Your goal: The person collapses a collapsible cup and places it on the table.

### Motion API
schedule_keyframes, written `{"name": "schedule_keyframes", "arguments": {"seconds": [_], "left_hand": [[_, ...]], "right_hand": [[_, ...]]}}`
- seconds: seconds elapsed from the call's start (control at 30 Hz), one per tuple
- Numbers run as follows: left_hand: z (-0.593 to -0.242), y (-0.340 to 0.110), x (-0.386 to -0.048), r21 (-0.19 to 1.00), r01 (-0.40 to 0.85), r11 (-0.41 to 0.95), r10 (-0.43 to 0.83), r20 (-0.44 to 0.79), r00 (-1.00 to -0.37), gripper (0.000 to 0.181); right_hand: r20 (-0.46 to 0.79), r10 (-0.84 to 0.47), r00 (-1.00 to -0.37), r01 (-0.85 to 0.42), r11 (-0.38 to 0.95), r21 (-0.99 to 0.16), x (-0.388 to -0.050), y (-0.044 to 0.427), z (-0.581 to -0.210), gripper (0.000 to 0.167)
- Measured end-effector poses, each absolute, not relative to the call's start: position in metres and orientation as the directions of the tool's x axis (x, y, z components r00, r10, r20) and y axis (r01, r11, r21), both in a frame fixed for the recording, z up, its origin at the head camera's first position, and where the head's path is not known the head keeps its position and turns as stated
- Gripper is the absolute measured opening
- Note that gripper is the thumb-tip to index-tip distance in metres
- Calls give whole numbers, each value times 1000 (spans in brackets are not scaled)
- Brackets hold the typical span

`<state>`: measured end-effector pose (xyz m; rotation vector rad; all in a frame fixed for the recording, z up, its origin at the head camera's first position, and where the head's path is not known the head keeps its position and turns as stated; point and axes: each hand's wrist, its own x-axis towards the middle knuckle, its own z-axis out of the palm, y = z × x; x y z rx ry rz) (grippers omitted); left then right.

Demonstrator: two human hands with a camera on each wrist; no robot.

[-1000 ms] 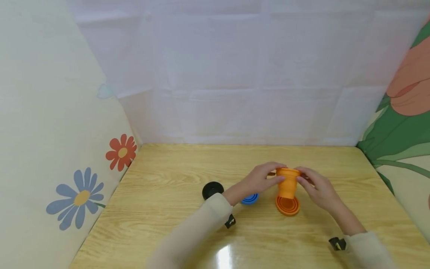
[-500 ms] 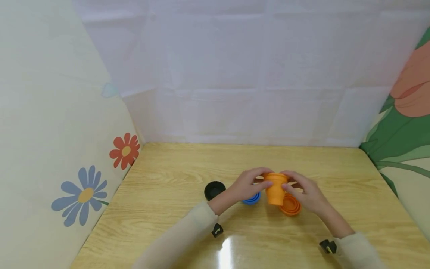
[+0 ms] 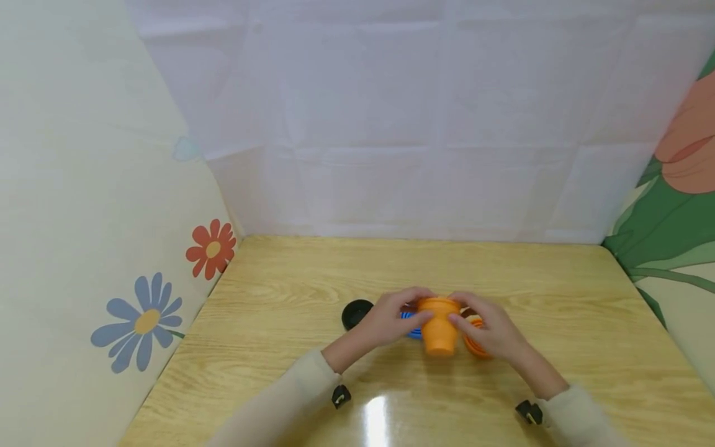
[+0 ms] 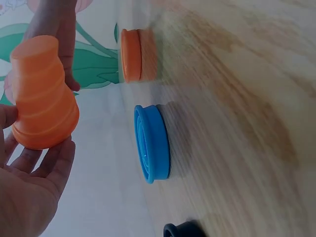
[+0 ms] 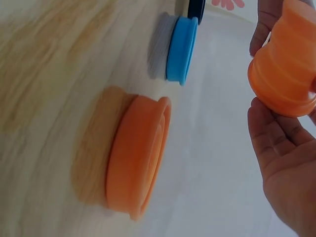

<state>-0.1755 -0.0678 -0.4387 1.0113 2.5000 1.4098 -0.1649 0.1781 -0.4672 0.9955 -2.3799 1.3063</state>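
Observation:
An extended orange collapsible cup (image 3: 439,329) is held between both hands above the table, its wide rim toward the top and its narrow base below. My left hand (image 3: 391,318) grips its left side near the rim, thumb in front. On the opposite side my right hand (image 3: 491,326) holds it likewise, as the right wrist view also shows. Behind the cup a flattened blue collapsible cup (image 4: 153,143) lies on the table. A flattened orange collapsible cup (image 5: 133,158) lies to its right, partly covered by my right hand in the head view.
Left of the blue cup sits a black collapsible cup (image 3: 355,313), partly behind my left hand. The wood-grain table (image 3: 268,298) meets a white cloth backdrop (image 3: 346,124) at its far edge. Flower-printed cloth (image 3: 72,217) hangs at the sides.
Both hands have carried the extended orange cup left and toward the person. It now hangs in front of the gap between the flattened blue and orange cups.

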Motion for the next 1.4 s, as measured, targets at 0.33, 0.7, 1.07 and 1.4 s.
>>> {"name": "schedule_keyframes", "arguments": {"seconds": [0.33,0.7,1.07,1.4], "left_hand": [[-439,-77,-165,756,548,357,570,289,-769,23],[-441,-82,-156,704,632,323,578,383,-721,23],[-440,-85,-151,765,607,216,576,402,-712,29],[-439,-87,-150,724,664,186,576,467,-671,38]], "right_hand": [[538,-432,-724,-686,366,-629,-158,167,-470,22],[625,-426,-655,-755,321,-572,-152,157,-471,18],[710,-350,-611,-789,336,-514,-148,149,-467,16],[616,-316,-722,-692,336,-639,-144,146,-464,21]]}}
